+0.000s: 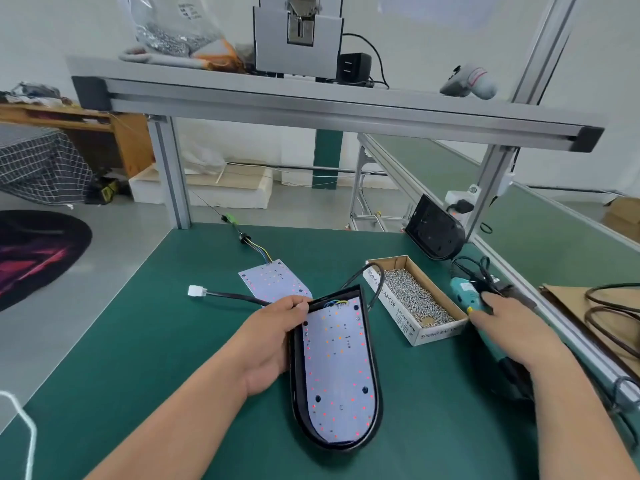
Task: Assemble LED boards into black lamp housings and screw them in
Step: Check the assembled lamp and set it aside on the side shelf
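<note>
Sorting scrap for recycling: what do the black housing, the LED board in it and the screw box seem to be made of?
Housing: probably moulded plastic, black with a sheen on its smooth rim; painted metal is possible. LED board: rigid white-coated sheet, flat and matte; core unclear. Screw box: cardboard, brown inside, white printed outside.

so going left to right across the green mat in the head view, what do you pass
white connector → loose LED board → black housing with a board inside → box of screws → teal screwdriver

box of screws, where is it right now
In the head view the box of screws sits on the green mat right of centre, between the black lamp housing and the teal screwdriver.
</note>
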Motion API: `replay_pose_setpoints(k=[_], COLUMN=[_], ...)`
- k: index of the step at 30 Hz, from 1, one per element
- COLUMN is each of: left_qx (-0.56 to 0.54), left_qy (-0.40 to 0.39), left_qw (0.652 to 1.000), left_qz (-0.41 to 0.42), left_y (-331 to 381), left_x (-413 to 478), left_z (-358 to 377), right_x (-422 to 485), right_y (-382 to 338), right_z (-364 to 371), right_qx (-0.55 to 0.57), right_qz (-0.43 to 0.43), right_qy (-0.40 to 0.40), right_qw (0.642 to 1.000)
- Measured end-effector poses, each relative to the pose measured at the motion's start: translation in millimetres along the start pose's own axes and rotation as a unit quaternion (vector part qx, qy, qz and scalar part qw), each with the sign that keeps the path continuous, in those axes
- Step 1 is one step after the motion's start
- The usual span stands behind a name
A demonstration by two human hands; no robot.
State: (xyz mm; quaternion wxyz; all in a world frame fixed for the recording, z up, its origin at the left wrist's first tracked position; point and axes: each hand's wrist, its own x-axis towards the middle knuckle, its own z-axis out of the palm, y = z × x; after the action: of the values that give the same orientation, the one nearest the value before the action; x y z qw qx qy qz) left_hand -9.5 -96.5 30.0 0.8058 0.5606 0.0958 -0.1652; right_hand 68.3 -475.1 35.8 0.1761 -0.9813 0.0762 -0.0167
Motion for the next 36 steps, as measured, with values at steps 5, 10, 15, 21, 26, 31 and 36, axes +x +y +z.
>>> replay_pose_setpoints(k=[5, 10, 15, 21, 26, 31, 36], left_qx=[-0.086, -0.119, -0.132, -0.156, -0.251, -0.316, -0.233], left_qy=[-0.005, -0.005, -0.022, -0.018, -0.005, -0.044, -0.035], left_qw=[0.995, 0.992, 0.99, 0.988, 0.968, 0.947, 0.97], left_qz=[-0.042, -0.033, -0.032, -0.006, 0.015, 0.049, 0.054], left_y=[-1, -2, -2, -9, -16, -21, -16], left_x=[4, 3, 3, 4, 8, 14, 22], left_z=[1, 5, 4, 16, 18, 22, 20], right_x=[-6, -10, -13, -75, -77, -75, -69], right_y=[-5, -8, -20, -122, -133, -137, -136], right_z=[-3, -5, -11, 20, 43, 45, 33], right_qx=[-0.049, -0.033, -0.03, 0.234, 0.12, 0.12, 0.16], right_qz=[-0.006, -0.009, -0.025, -0.41, -0.454, -0.398, -0.401], right_qy=[0.007, 0.02, 0.135, 0.126, 0.079, 0.104, 0.24], right_qw=[0.999, 0.999, 0.99, 0.872, 0.879, 0.903, 0.869])
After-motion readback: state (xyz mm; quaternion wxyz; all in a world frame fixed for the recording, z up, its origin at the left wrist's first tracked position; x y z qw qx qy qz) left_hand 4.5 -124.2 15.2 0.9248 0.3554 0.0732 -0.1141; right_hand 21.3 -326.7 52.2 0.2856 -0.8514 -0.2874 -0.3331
